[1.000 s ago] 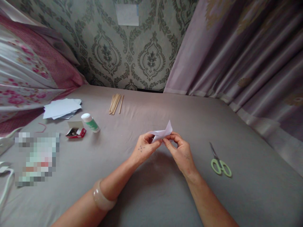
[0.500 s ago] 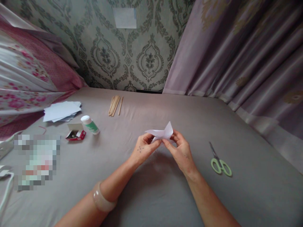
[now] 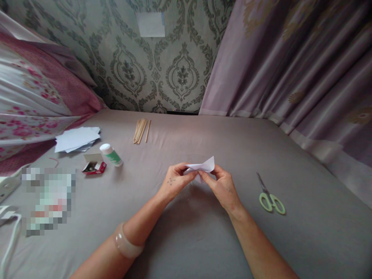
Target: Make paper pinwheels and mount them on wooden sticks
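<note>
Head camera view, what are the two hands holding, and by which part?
White paper, held by the left hand and right hand, thumbs close together near the middle of its near side.

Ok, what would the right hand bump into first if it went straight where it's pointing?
The white paper, which the right hand is holding. Just past it, the left hand seems next, though depth is hard to judge.

The grey cloth-covered surface (image 3: 197, 141) carries scissors (image 3: 267, 192), wooden sticks (image 3: 140, 131) and a tube (image 3: 112, 155). White papers (image 3: 78, 138) and an open box (image 3: 100, 169) lie left.
</note>
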Demonstrator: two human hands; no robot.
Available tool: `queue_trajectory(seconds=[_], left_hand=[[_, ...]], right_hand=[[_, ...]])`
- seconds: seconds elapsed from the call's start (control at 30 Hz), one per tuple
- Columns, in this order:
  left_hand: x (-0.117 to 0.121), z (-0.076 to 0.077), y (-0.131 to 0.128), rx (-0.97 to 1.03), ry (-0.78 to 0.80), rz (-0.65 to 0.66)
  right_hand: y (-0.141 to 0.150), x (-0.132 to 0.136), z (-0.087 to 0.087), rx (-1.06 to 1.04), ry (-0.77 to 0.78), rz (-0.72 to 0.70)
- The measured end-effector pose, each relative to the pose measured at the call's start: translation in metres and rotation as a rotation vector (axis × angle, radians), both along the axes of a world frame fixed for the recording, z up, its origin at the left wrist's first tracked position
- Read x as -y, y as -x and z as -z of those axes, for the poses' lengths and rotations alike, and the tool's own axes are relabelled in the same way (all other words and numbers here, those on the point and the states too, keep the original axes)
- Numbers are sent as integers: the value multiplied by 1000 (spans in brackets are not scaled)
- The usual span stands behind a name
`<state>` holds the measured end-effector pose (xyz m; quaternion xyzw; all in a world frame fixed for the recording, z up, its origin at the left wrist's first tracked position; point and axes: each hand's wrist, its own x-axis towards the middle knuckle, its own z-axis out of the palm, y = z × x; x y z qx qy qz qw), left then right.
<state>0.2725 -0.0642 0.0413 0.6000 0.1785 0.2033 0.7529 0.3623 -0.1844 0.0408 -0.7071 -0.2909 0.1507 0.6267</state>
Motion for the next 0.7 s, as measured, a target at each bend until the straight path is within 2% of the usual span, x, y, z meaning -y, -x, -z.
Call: queue_trajectory(seconds=[0.4, 0.7], left_hand=[[-6, 0, 0, -54, 0, 43], [-11, 2, 2, -110, -49, 95]], right_hand=[[-1, -1, 0, -35, 17, -31], [-5, 0, 7, -63, 28, -85]])
